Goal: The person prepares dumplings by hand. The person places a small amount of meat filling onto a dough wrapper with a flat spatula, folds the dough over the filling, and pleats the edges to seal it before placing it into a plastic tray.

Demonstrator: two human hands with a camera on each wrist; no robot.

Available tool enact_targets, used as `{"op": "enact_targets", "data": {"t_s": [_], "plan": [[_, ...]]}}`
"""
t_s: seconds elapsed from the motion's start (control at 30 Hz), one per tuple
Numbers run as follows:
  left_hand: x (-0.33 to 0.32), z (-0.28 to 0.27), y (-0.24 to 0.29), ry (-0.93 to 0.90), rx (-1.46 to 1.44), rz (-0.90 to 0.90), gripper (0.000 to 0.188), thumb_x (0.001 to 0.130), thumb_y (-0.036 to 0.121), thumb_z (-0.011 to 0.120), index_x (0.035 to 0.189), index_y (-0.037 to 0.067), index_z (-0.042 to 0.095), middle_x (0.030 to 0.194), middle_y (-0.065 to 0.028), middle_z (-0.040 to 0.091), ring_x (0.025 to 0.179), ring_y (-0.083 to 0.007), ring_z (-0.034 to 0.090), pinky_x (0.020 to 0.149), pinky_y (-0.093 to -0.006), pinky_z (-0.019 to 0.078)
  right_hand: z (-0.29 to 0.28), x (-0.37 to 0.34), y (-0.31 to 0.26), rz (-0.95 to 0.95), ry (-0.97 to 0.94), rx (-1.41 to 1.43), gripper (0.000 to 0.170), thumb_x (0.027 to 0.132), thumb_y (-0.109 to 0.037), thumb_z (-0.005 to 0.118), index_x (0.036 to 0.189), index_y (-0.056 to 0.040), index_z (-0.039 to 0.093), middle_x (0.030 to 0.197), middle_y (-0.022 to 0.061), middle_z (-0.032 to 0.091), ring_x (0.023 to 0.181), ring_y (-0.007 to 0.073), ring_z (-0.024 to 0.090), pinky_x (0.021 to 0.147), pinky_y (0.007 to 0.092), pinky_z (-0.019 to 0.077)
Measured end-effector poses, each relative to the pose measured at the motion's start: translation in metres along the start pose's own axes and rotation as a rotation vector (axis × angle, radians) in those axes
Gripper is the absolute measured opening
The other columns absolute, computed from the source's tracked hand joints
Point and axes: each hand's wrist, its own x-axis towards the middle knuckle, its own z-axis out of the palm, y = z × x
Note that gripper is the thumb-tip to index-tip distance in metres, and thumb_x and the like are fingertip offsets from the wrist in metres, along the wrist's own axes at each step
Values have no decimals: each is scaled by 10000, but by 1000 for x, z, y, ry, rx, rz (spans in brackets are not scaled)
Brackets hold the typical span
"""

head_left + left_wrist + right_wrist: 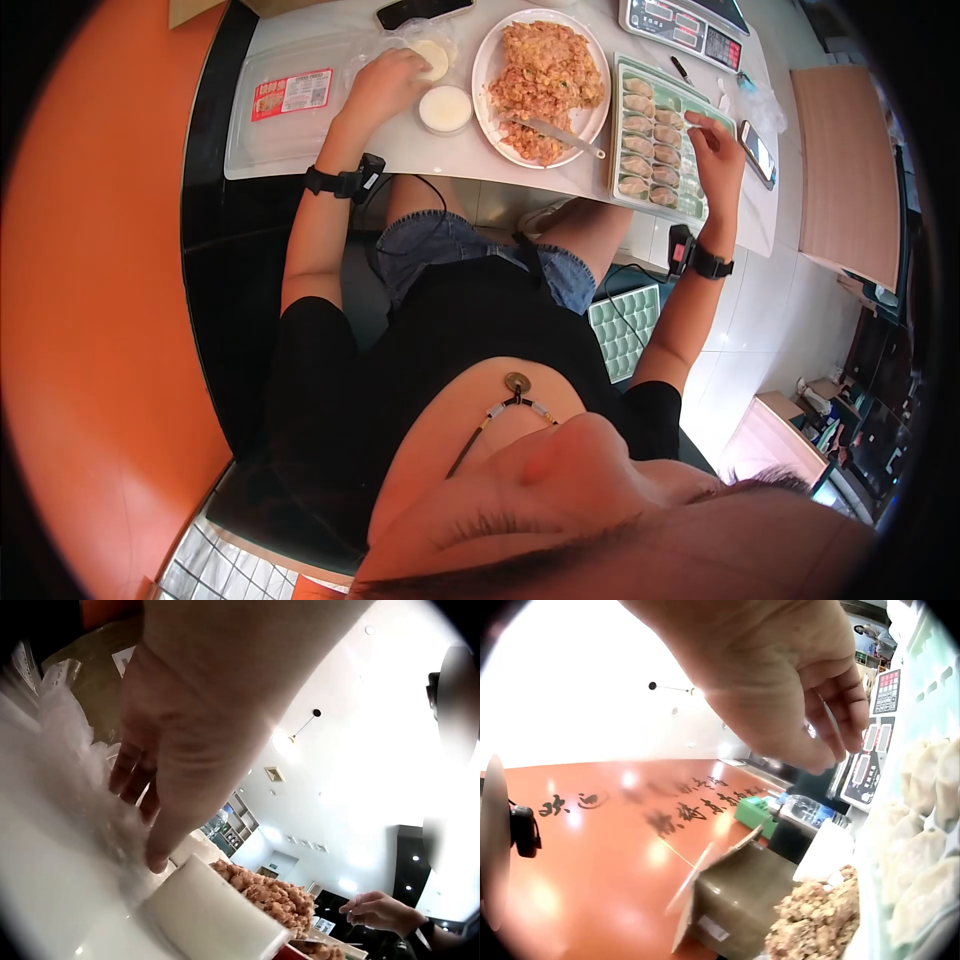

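1. Head view: my left hand [388,92] reaches over the table [400,150], its fingertips at a pale round wrapper [432,62] that lies beside the white tub [445,108].
2. The left wrist view shows those fingers loosely bent, my thumb a little apart from them, next to a crumpled clear plastic bag [82,761]. The bag and tub crowd my fingertips, so I cannot tell whether I pinch the wrapper or only touch it.
3. My right hand [715,155] hangs above the right side of a green tray [617,110], fingers relaxed and softly curved, the thumb near them. I see nothing held there.
4. The dumplings [637,144] sit in the tray's compartments, in rows along its left and middle, beside my right hand and apart from my fingers.
5. Between my two hands stands a white plate [482,90] heaped with minced filling [545,60]. A flat-handled utensil [560,134] lies across the filling, its handle end sticking out over the plate's rim.
6. Beyond the tray is a scale [690,25], and a phone [758,150] lies to the right of my right hand.
7. On my left rests a clear plastic container [285,140] with a red and white label [290,95].
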Motion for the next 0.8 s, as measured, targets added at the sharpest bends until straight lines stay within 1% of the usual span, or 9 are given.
{"op": "enact_targets", "data": {"t_s": [0.07, 0.13, 0.4, 0.47, 0.5, 0.57, 0.7, 0.77, 0.8], "plan": [[5, -2, -6, -112, -72, -112, 235, 824, 159, 724, 1025, 39, 714, 1082, -104, 684, 986, -310, 639, 893, -358, 500, 8, -24, -3, 15, 76, 396, 195, 908, -33, 608, 1069, 7, 710, 959, 90, 728, 845, 144, 678, 785, 266, 514], [6, 0, -15, -119, -134, -105, 224, 831, 163, 722, 1011, 29, 717, 1083, -109, 688, 978, -305, 649, 885, -354, 505, 18, -47, -18, 40, 101, 526, 175, 913, 35, 580, 1034, 31, 706, 952, 69, 713, 839, 134, 661, 794, 255, 509], [15, 9, -40, -231, -359, -230, 259, 918, 212, 666, 1055, -6, 688, 1121, -120, 695, 1007, -225, 661, 863, -329, 515, 48, -91, -44, 83, 166, 745, 126, 917, 34, 603, 980, 16, 711, 943, 90, 712, 804, 143, 657, 758, 258, 517], [15, 22, -45, 122, -625, -204, 307, 954, 268, 611, 1134, 22, 644, 1016, -126, 708, 933, -187, 649, 835, -321, 493, 48, -97, -47, 75, 200, 794, 103, 917, 36, 605, 961, 17, 697, 944, 99, 710, 787, 156, 657, 747, 265, 520], [15, 21, -42, 118, -625, -202, 307, 954, 268, 611, 1134, 22, 644, 1016, -126, 708, 933, -187, 649, 835, -321, 493, 50, -100, -48, 79, 204, 795, 103, 917, 36, 605, 961, 17, 697, 944, 99, 710, 787, 156, 657, 747, 265, 520], [5, 18, -35, 236, -1123, -588, 342, 987, 294, 558, 1189, 21, 586, 1063, -116, 702, 973, -178, 644, 855, -311, 490, 54, -108, -47, 45, 241, 869, 84, 916, 46, 600, 935, 21, 677, 932, 111, 707, 767, 161, 647, 731, 270, 518], [-16, 0, 8, 391, -1183, -670, 336, 994, 296, 558, 1180, 17, 581, 1124, -122, 682, 1028, -166, 645, 848, -308, 492, 59, -121, -42, 71, 239, 895, 81, 913, 60, 593, 922, 21, 664, 926, 122, 703, 741, 163, 632, 711, 270, 509], [-33, -19, 55, 191, -526, -568, 322, 978, 256, 578, 1191, 15, 579, 1173, -139, 662, 1095, -200, 644, 888, -339, 507, 60, -124, -40, 56, 260, 946, 91, 911, 70, 590, 925, 21, 665, 929, 125, 701, 731, 160, 623, 701, 268, 502], [-39, -6, 56, 187, -526, -568, 322, 978, 256, 578, 1191, 15, 579, 1173, -139, 662, 1095, -200, 644, 888, -339, 507, 61, -125, -38, 60, 261, 946, 91, 911, 70, 590, 925, 21, 665, 929, 125, 701, 731, 160, 623, 701, 268, 502]]}}
